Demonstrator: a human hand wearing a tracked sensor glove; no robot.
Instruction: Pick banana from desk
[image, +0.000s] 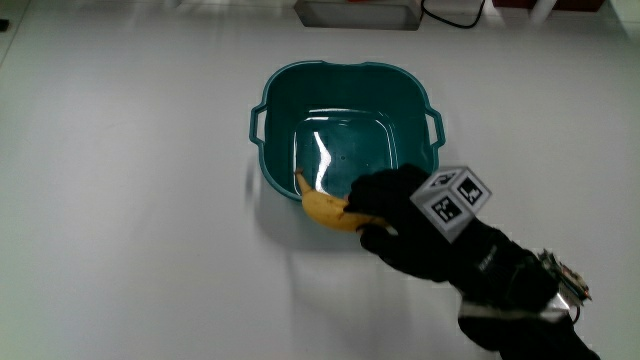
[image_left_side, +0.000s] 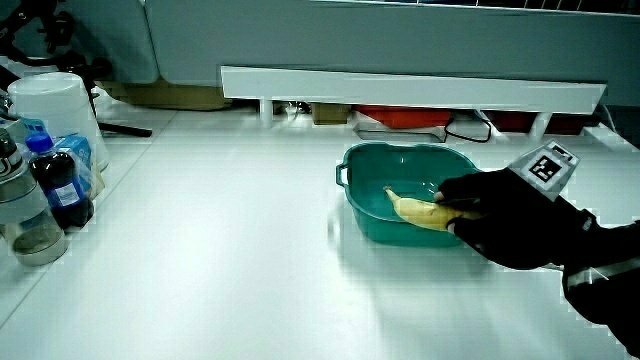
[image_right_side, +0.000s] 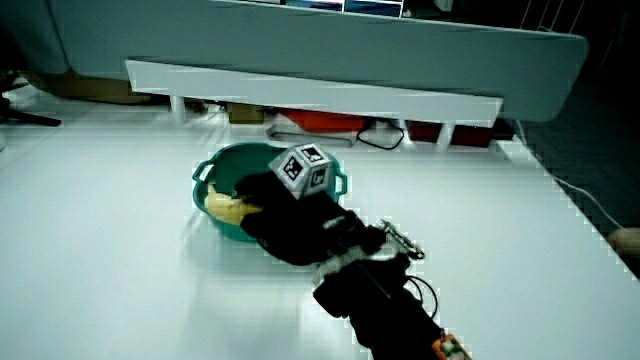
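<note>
A yellow banana (image: 326, 207) is held in the hand (image: 392, 205) above the rim of the teal basin (image: 290, 90) on the side nearest the person. The black glove's fingers are curled around one end of the banana, while its other end points out over the basin's inside. In both side views the banana (image_left_side: 415, 209) (image_right_side: 224, 207) sticks out of the hand (image_left_side: 468, 205) (image_right_side: 257, 205) at rim height. The patterned cube (image: 452, 198) sits on the back of the glove. The forearm runs from the hand toward the person.
The teal basin (image_left_side: 362, 158) has two small handles and stands mid-table. Bottles and a white container (image_left_side: 55, 110) stand at the table's edge in a side view. A low white partition (image_left_side: 410, 88) with cables and boxes under it closes the table.
</note>
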